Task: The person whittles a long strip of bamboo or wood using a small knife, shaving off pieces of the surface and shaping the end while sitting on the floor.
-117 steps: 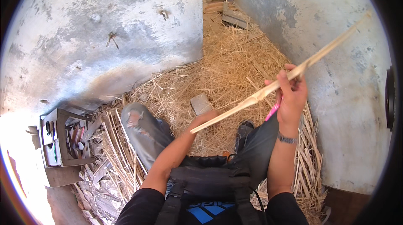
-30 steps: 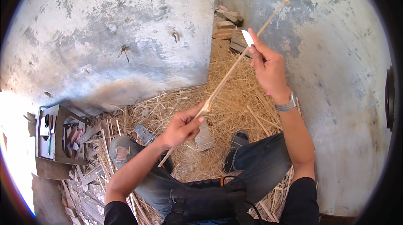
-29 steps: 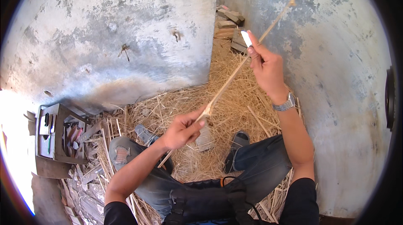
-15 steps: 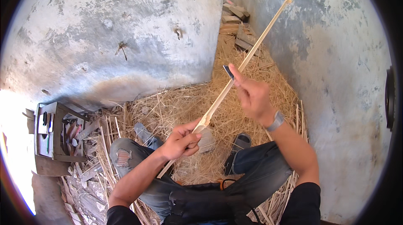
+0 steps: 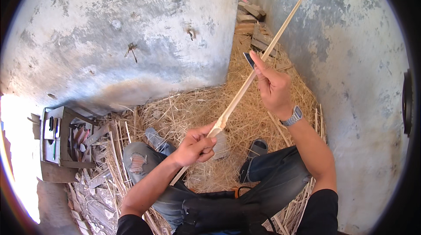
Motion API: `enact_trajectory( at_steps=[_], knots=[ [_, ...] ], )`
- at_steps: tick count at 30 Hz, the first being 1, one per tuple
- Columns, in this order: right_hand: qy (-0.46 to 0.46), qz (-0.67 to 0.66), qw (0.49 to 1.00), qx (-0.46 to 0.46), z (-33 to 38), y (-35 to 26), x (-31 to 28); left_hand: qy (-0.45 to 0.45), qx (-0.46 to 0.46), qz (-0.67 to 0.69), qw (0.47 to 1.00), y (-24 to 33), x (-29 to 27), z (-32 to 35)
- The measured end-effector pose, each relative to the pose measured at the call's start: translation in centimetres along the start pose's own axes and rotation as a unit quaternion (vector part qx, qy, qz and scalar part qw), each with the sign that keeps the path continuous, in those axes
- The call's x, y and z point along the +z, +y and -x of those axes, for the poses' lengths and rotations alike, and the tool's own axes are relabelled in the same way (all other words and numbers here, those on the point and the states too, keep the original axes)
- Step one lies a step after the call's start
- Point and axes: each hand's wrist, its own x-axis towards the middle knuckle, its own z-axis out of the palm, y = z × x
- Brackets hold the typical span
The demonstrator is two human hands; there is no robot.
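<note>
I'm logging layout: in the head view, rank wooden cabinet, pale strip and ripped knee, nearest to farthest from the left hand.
1. Pale strip: held in the left hand.
2. Ripped knee: to its left.
3. Wooden cabinet: far left.

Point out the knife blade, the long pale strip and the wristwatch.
Knife blade (image 5: 249,60): head view, on the middle of its flat side.
Long pale strip (image 5: 239,94): head view, on its shaft, about midway along.
Wristwatch (image 5: 290,120): head view, on its metal band.
</note>
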Motion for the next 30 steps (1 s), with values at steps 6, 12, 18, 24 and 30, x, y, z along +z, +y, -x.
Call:
enact_trajectory(
  at_steps=[6, 12, 18, 24, 30],
  knots=[
    [-0.033, -0.03, 0.993, -0.109, 2.0, -1.6, 3.0, 0.021, 0.015, -0.032, 0.999, 0.2, -0.4, -0.2],
    [0.013, -0.119, 0.993, 0.001, 2.4, -3.7, 3.2, 0.016, 0.034, -0.06, 0.998, 0.8, 0.1, -0.7],
    [-0.091, -0.156, 0.983, 0.023, 3.1, -4.4, 3.9, 0.014, 0.024, -0.042, 0.999, 0.5, -0.8, 0.3],
    [-0.099, -0.211, 0.972, 0.023, 3.6, -4.5, 3.7, 0.016, -0.01, -0.011, 1.0, 0.1, -0.7, 0.8],
    [-0.047, -0.204, 0.978, 0.02, 4.0, -4.7, 5.1, 0.031, -0.007, 0.018, 0.999, -0.2, -0.5, 0.8]
  ],
)
